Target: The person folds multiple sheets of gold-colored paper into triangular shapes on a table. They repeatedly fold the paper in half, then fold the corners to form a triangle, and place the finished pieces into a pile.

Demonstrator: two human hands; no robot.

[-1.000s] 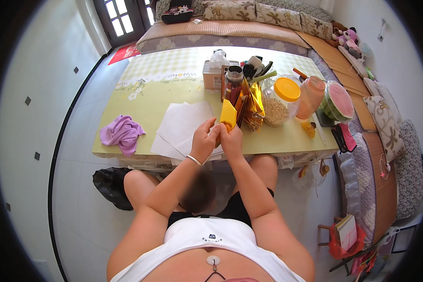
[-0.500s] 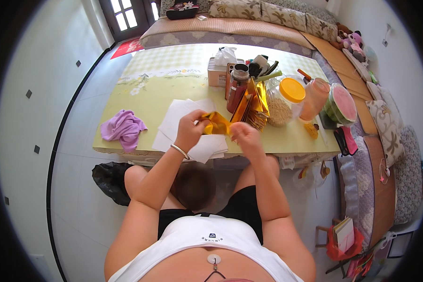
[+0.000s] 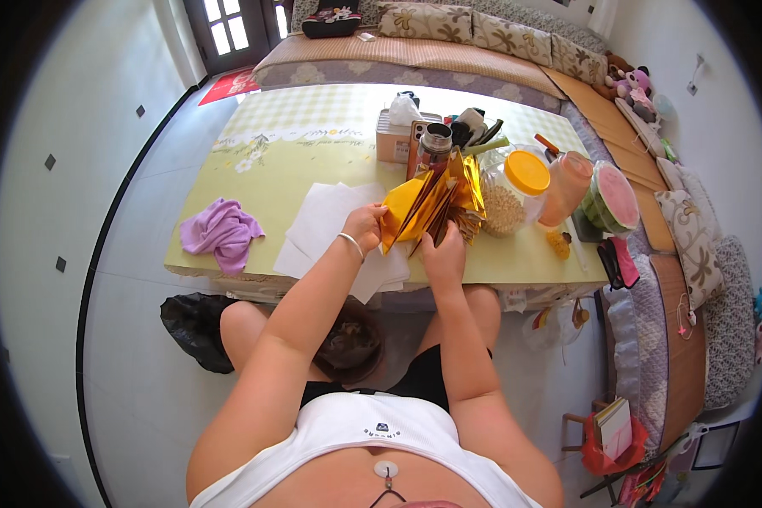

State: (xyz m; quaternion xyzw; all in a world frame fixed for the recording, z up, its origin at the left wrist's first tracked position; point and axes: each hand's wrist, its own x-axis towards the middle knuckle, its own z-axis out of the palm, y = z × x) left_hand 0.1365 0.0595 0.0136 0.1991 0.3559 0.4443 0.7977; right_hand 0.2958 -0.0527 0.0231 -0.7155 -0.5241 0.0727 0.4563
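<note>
With the left hand (image 3: pixel 366 227) pinched narrowly on the left edge of the gold foil paper (image 3: pixel 405 207), in front of the steel-mouthed flask (image 3: pixel 435 142), press lightly to avoid creases. Support the lower edge with the right hand (image 3: pixel 444 254); cannot tell whether closed on it. Treat as thin, glossy, sharp-folded sheet, unlike the matte white paper (image 3: pixel 334 210).

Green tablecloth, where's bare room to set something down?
The tablecloth is bare behind the purple cloth and white papers, left of the tissue box, with a narrow strip between cloth and papers. The right is crowded: left hand and right hand at gold foil, plus flask, yellow-lidded jar, watermelon.
</note>
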